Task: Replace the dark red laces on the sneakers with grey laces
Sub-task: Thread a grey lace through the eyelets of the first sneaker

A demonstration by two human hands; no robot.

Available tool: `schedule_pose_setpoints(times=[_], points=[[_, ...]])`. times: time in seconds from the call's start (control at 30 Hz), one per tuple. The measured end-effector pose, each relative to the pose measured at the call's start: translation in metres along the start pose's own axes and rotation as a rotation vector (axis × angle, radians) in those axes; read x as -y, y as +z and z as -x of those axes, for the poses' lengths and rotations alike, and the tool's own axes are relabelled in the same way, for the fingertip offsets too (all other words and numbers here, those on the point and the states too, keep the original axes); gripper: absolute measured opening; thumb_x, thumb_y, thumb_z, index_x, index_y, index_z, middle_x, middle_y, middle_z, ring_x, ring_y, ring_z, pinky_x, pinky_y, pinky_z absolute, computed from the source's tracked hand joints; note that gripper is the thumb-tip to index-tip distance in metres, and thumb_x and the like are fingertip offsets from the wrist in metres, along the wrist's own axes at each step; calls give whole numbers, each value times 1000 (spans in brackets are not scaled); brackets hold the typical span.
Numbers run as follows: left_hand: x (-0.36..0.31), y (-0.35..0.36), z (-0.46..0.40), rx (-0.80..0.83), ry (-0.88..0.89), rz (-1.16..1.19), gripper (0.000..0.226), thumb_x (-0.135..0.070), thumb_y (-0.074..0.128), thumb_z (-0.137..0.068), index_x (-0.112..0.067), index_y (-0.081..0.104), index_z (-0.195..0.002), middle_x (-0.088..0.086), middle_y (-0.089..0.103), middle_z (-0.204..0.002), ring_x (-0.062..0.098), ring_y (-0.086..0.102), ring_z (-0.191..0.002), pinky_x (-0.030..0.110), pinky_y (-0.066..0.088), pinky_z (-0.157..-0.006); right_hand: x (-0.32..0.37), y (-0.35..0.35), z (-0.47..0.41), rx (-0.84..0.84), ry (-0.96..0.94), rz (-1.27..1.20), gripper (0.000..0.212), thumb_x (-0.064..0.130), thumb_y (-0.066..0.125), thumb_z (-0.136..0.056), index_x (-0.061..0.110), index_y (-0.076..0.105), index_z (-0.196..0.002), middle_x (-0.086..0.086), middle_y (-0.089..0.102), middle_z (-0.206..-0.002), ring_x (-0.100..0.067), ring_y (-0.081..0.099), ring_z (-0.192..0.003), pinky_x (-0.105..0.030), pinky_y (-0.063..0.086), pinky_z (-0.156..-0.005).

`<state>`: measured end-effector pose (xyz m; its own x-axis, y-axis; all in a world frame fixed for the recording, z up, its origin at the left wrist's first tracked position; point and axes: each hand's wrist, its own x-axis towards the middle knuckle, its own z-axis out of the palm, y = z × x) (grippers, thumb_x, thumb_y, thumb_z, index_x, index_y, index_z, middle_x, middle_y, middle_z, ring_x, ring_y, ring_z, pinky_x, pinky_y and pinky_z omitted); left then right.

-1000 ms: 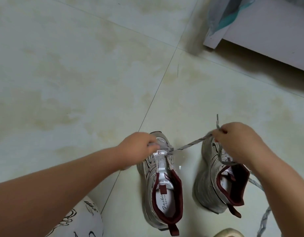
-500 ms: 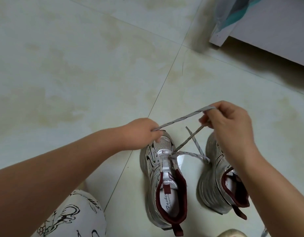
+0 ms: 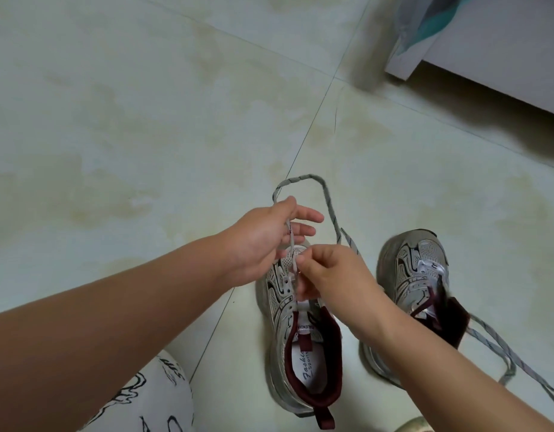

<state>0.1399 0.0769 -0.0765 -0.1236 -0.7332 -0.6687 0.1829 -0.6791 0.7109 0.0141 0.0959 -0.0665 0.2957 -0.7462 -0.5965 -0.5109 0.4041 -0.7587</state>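
Both my hands have dropped onto the left sneaker (image 3: 296, 322) on the tiled floor (image 3: 145, 120): my right hand (image 3: 328, 272) pinches the grey lace (image 3: 328, 207) at the eyelets, my left hand (image 3: 263, 241) holds its slackened loop, outer fingers loose.

Both hands (image 3: 263, 241) (image 3: 328, 272) over the left sneaker (image 3: 300, 338), fingers (image 3: 303, 260) pinching a looped grey lace (image 3: 327, 201).

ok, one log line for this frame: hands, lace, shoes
left hand: holds grey lace | right hand: pinches lace end at left sneaker eyelets | right sneaker: untouched
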Motion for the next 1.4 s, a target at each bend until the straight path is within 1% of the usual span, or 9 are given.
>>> schedule_pose_setpoints(times=[0.1,0.2,0.37,0.6,0.8,0.93,1.07,1.23,1.4], points=[[2,-7,-1,-38,-13,116,48,-34,24,-101,-15,65,-86,4,53,-80,13,51,-71,24,42,-67,-3,0,-3,34,109,-213,19,14,47,-94,12,54,-77,-3,60,-63,-15,55,-55,-30,52,-63],[2,-7,3,13,-53,261,47,-33,24,-102,-9,62,-89,7,51,-77,15,51,-65,25,45,-60,-11,2,-6,125,101,-176,7,18,55,-92,18,57,-98,-5,56,-80,-15,53,-66,-31,49,-66],[4,-3,0,-29,-7,250,46,-31,25,-102,-6,60,-85,10,52,-77,17,48,-67,25,46,-68,-12,4,-8,177,89,-240,28,10,45,-97,7,59,-72,-3,57,-60,-13,50,-52,-21,44,-52],[21,-14,6,53,116,-286,4,-13,66,-83,-13,62,-83,-5,59,-62,4,54,-58,14,45,-59,-11,-7,-13,100,68,-11,29,2,44,-95,9,59,-71,0,56,-52,-10,49,-41,-16,43,-44],[34,-21,-1,-64,99,-378,14,-5,67,-81,-9,61,-70,3,61,-56,10,55,-49,21,51,-57,-13,-4,-16,-44,-83,490,24,30,62,-87,17,58,-67,5,53,-59,-13,48,-56,-26,38,-58],[54,-24,-7,-147,23,-415,17,2,67,-80,-8,58,-69,5,56,-57,7,56,-45,22,55,-54,-25,0,-17,-72,-104,692,18,32,54,-91,19,64,-98,4,59,-80,-17,54,-81,-27,38,-68],[68,-27,-14,-193,-5,-441,24,11,63,-76,-11,58,-68,7,57,-63,18,58,-58,40,57,-79,-33,1,-19,-70,-120,722,19,23,48,-93,17,63,-103,-2,64,-101,-19,56,-95,-27,39,-73],[70,-27,-20,-182,58,-566,12,2,61,-79,-4,61,-68,14,61,-61,25,61,-62,37,57,-75,-37,2,-23,-72,-140,729,17,21,46,-93,17,60,-101,-2,62,-100,-20,55,-94,-26,32,-66],[60,-25,-17,-133,259,-1104,26,-13,55,-80,-7,45,-57,2,36,-54,15,29,-52,27,24,-50,-40,1,-26,-69,-162,726,15,20,45,-93,16,59,-100,-3,62,-99,-21,54,-93,-30,35,-70]])
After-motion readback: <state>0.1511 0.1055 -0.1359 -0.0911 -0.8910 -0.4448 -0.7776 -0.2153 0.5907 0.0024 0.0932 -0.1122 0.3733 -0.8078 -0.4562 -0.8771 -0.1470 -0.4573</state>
